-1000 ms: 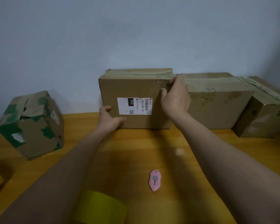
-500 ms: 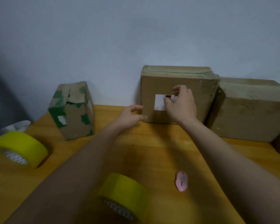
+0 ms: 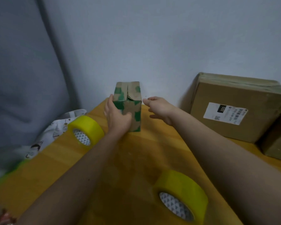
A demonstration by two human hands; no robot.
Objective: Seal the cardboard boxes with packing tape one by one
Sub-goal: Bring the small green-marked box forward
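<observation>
A small cardboard box with green patches stands upright at the far edge of the wooden table, its top flaps meeting in a seam. My left hand holds its left side, the thumb lying across the front face. Just right of the box, my right hand hovers with fingers spread and holds nothing. One yellow roll of packing tape lies left of the box. A second roll lies near me, between my forearms.
A larger taped brown box with a white shipping label stands against the wall at the right, and another box is beside it. A patterned white cloth hangs off the table's left edge, before a grey padded surface.
My view swung left. Both hands left the labelled brown box and moved to the small green-patched box, which my left hand now holds.
</observation>
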